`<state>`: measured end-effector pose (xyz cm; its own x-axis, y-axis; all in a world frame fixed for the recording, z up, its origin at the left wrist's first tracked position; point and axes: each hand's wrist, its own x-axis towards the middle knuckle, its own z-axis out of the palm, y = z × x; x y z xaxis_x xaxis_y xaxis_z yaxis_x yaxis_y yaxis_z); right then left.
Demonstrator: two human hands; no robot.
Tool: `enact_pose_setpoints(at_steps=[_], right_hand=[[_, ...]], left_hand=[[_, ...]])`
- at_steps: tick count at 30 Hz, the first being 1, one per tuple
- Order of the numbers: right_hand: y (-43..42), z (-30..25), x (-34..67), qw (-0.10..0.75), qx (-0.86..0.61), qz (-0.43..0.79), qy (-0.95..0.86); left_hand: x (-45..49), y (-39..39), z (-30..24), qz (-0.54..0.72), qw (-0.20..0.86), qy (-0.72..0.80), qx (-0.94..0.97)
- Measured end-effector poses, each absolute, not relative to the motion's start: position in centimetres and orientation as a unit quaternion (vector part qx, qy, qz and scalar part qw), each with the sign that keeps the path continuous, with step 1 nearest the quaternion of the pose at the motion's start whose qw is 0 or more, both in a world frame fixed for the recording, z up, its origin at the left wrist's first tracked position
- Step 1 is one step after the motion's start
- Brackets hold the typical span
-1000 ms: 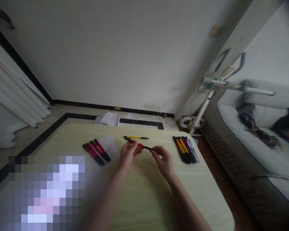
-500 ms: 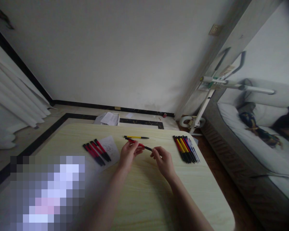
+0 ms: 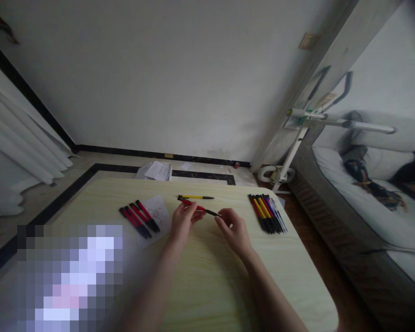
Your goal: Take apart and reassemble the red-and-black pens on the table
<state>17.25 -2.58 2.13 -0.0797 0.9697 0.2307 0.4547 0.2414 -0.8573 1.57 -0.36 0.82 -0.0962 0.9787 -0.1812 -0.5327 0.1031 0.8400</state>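
A red pen point(image 3: 199, 208) with a black clip end and a black grip is held slantwise above the table. My left hand point(image 3: 182, 222) is closed round its red barrel. At the pen's black tip, the thumb and forefinger of my right hand point(image 3: 233, 228) pinch together. Just beyond the hands lies a yellow and black pen point(image 3: 196, 197). Several red and black pens point(image 3: 140, 218) rest on a sheet of paper point(image 3: 158, 210) to the left. A row of red, yellow and blue pens point(image 3: 265, 213), with thin refill-like sticks at its right side, lies on the right.
The pale wooden table point(image 3: 207, 286) has rounded corners. A blurred-out patch point(image 3: 72, 276) covers the lower left. Past the right edge stand white exercise equipment point(image 3: 293, 152) and a grey sofa point(image 3: 359, 221) with a person partly visible. A box of papers point(image 3: 157, 170) sits behind the table.
My right thumb and forefinger have shifted slightly at the pen's tip, with the thumb now straighter. My left hand keeps its hold on the barrel. The pens on the table have not moved.
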Motion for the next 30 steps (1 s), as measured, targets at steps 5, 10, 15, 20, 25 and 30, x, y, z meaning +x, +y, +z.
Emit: enact_pose_setpoints(at_steps=[5, 10, 15, 20, 25, 30], right_hand=[[-2.51, 1.86, 17.15, 0.427, -0.525, 0.295, -0.675], [-2.33, 1.64, 17.25, 0.435, -0.526, 0.289, -0.671], [-2.35, 1.59, 17.25, 0.453, -0.521, 0.316, -0.651], [-2.37, 1.53, 17.23, 0.443, -0.530, 0.320, -0.648], [-2.40, 1.63, 17.24, 0.430, -0.537, 0.323, -0.650], [-2.43, 1.56, 17.29, 0.410, -0.546, 0.322, -0.656]], left_hand=[[1.58, -0.32, 0.51, 0.615, 0.616, 0.410, 0.273], [1.70, -0.33, 0.29, 0.619, 0.615, 0.405, 0.272], [1.72, -0.37, 0.25, 0.616, 0.621, 0.403, 0.269], [1.72, -0.40, 0.29, 0.612, 0.622, 0.405, 0.272], [1.70, -0.43, 0.45, 0.606, 0.630, 0.402, 0.273], [1.72, -0.49, 0.55, 0.600, 0.635, 0.399, 0.277]])
